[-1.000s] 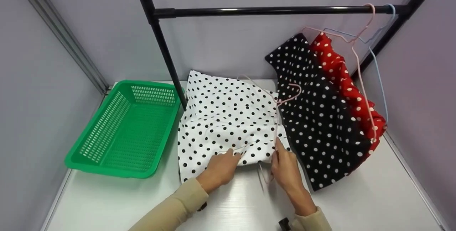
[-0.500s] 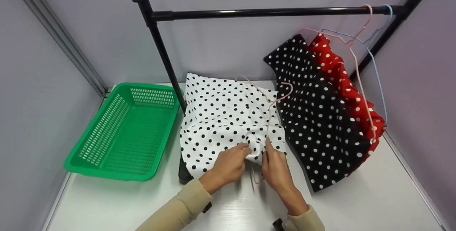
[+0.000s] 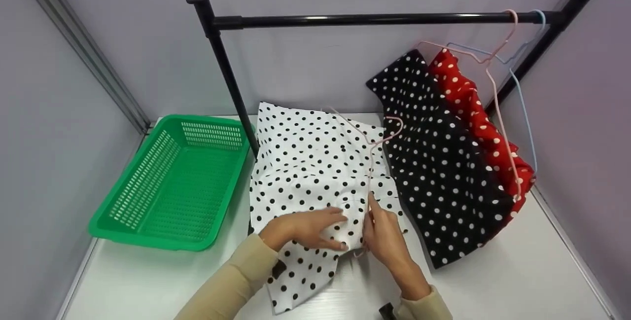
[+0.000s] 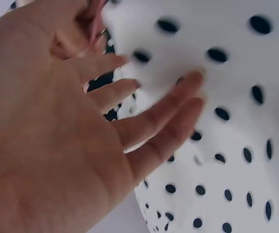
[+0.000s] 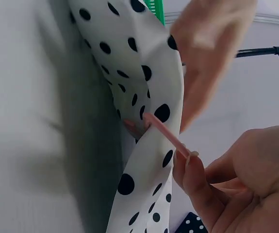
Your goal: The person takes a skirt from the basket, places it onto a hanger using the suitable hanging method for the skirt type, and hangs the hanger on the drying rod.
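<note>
A white cloth with black dots [image 3: 310, 150] lies spread below the rack, its near part draped over a pink wire hanger [image 3: 378, 142]. My right hand [image 3: 384, 233] pinches the hanger's side wire between thumb and fingers. In the right wrist view the pink wire [image 5: 164, 131] runs from those fingertips into the folded cloth. My left hand [image 3: 311, 227] lies over the cloth's near part with fingers spread and straight. Its fingertips [image 4: 195, 80] are right at the dotted fabric in the left wrist view. The hanger's lower bar is mostly hidden under cloth.
A black rack [image 3: 345, 20] spans the back. At its right hang a black dotted cloth [image 3: 438, 162] on a pink hanger and a red dotted cloth [image 3: 456, 81] on a blue hanger [image 3: 523, 103]. A green basket [image 3: 190, 192] stands at the left.
My left hand went from gripping the cloth to lying spread on it. A flap of cloth now hangs further toward me, over the hanger's bar. The right hand and hanger shifted slightly left.
</note>
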The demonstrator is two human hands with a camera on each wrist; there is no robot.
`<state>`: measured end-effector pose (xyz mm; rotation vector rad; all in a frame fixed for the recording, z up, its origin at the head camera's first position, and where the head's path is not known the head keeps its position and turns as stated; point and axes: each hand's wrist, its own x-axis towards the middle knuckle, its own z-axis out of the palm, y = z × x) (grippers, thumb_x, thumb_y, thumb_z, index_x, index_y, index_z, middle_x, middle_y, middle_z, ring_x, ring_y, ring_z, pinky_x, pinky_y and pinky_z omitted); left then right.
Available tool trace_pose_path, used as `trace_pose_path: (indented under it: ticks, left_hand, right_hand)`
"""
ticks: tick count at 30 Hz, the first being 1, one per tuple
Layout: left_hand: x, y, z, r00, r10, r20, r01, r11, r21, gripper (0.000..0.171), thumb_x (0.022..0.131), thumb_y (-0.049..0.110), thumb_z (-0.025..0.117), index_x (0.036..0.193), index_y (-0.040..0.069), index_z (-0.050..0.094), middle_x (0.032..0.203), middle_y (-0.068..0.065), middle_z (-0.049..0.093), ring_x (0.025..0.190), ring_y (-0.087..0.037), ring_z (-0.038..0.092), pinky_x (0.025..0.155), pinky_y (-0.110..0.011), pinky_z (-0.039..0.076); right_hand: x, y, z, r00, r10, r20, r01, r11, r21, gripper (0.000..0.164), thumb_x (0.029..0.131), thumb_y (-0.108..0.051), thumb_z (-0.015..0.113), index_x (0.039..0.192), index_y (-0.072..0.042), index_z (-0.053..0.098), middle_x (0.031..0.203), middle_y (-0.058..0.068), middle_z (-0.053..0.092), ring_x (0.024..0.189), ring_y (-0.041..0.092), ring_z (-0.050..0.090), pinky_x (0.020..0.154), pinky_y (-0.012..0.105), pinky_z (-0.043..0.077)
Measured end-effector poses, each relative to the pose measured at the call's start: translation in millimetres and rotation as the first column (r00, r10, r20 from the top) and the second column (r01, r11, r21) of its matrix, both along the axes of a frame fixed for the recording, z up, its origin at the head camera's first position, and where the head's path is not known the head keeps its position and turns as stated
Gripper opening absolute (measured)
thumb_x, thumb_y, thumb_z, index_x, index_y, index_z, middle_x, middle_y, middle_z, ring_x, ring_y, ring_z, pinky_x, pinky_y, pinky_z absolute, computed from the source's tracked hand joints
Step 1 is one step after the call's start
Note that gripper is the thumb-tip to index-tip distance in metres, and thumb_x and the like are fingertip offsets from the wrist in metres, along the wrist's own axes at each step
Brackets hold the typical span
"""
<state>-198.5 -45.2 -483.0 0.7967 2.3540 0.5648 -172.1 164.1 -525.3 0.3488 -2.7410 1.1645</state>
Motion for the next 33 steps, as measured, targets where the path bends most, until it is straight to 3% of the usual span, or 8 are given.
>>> trace_pose_path:
  ticks: [2, 5, 6, 8, 12, 18, 26, 33]
  left_hand:
    - [-12.2, -4.3, 0.0, 0.989, 0.130, -0.066, -0.130, 0.991, 0.006, 0.073, 0.101, 0.047, 0.060, 0.160, 0.011, 0.034, 0.168, -0.013, 0.024, 0.150, -0.033, 0.034, 0.121, -0.051, 0.029]
    - [-29.7, -8.6, -8.9, 0.931, 0.326, -0.163, -0.334, 0.942, -0.026, 0.067, 0.104, 0.038, 0.056, 0.161, 0.012, 0.032, 0.166, -0.016, 0.026, 0.147, -0.043, 0.035, 0.117, -0.059, 0.033]
    - [-34.3, -9.4, -13.3, 0.914, 0.362, -0.183, -0.377, 0.924, -0.055, 0.065, 0.105, 0.035, 0.055, 0.161, 0.012, 0.031, 0.166, -0.016, 0.027, 0.147, -0.046, 0.032, 0.117, -0.060, 0.032]
    - [-40.1, -11.2, -21.9, 0.899, 0.390, -0.197, -0.417, 0.901, -0.117, 0.064, 0.105, 0.030, 0.055, 0.161, 0.012, 0.031, 0.166, -0.017, 0.028, 0.149, -0.049, 0.025, 0.118, -0.060, 0.030]
    - [-43.2, -12.6, -30.8, 0.898, 0.398, -0.189, -0.429, 0.886, -0.176, 0.061, 0.105, 0.027, 0.054, 0.161, 0.014, 0.033, 0.164, -0.014, 0.033, 0.152, -0.050, 0.015, 0.121, -0.061, 0.023]
    - [-43.9, -11.6, -30.4, 0.900, 0.385, -0.204, -0.418, 0.895, -0.158, 0.064, 0.105, 0.029, 0.053, 0.162, 0.015, 0.029, 0.167, -0.013, 0.028, 0.152, -0.051, 0.013, 0.121, -0.063, 0.021]
    - [-46.9, -13.1, -34.5, 0.902, 0.361, -0.238, -0.405, 0.899, -0.169, 0.064, 0.105, 0.032, 0.054, 0.162, 0.015, 0.030, 0.166, -0.013, 0.030, 0.151, -0.052, 0.015, 0.119, -0.063, 0.026]
    - [-43.5, -15.9, -44.5, 0.900, 0.366, -0.235, -0.404, 0.904, -0.138, 0.067, 0.105, 0.035, 0.055, 0.163, 0.017, 0.027, 0.167, -0.011, 0.027, 0.152, -0.052, 0.013, 0.120, -0.061, 0.025]
  right_hand:
    - [-0.4, 0.0, -0.4, 1.000, -0.012, -0.003, 0.012, 1.000, 0.007, 0.052, 0.097, 0.010, 0.055, 0.147, 0.013, 0.043, 0.065, 0.005, 0.064, 0.043, 0.004, 0.049, 0.040, 0.024, 0.046]
    - [-0.3, -2.4, -1.0, 0.999, -0.027, -0.022, 0.027, 1.000, 0.012, 0.051, 0.097, 0.010, 0.055, 0.147, 0.013, 0.044, 0.065, 0.004, 0.062, 0.047, 0.005, 0.050, 0.044, 0.025, 0.047]
    - [0.0, -4.1, -1.3, 0.999, -0.025, -0.027, 0.026, 1.000, 0.013, 0.051, 0.097, 0.010, 0.056, 0.146, 0.013, 0.044, 0.065, 0.003, 0.062, 0.047, 0.006, 0.050, 0.045, 0.025, 0.047]
    - [0.8, -8.4, -1.9, 0.999, -0.013, -0.035, 0.014, 1.000, 0.015, 0.052, 0.096, 0.010, 0.056, 0.146, 0.013, 0.044, 0.064, 0.002, 0.061, 0.050, 0.006, 0.050, 0.047, 0.025, 0.048]
    - [0.8, -17.9, -3.1, 0.998, 0.018, -0.060, -0.017, 1.000, 0.018, 0.052, 0.095, 0.011, 0.056, 0.145, 0.015, 0.043, 0.069, 0.008, 0.065, 0.055, 0.008, 0.053, 0.053, 0.027, 0.052]
    - [-4.9, -32.1, -3.0, 0.993, 0.016, -0.116, -0.013, 0.999, 0.030, 0.049, 0.097, 0.010, 0.056, 0.144, 0.016, 0.045, 0.084, 0.020, 0.072, 0.064, 0.014, 0.062, 0.063, 0.034, 0.058]
    - [-6.9, -45.2, -1.0, 0.981, 0.098, -0.169, -0.095, 0.995, 0.023, 0.050, 0.097, 0.011, 0.054, 0.145, 0.017, 0.043, 0.089, 0.025, 0.072, 0.073, 0.024, 0.070, 0.072, 0.039, 0.060]
    - [6.5, -36.2, -9.7, 0.997, 0.025, -0.073, -0.025, 1.000, 0.011, 0.051, 0.095, 0.014, 0.053, 0.145, 0.018, 0.041, 0.073, 0.014, 0.068, 0.058, 0.013, 0.058, 0.058, 0.032, 0.056]
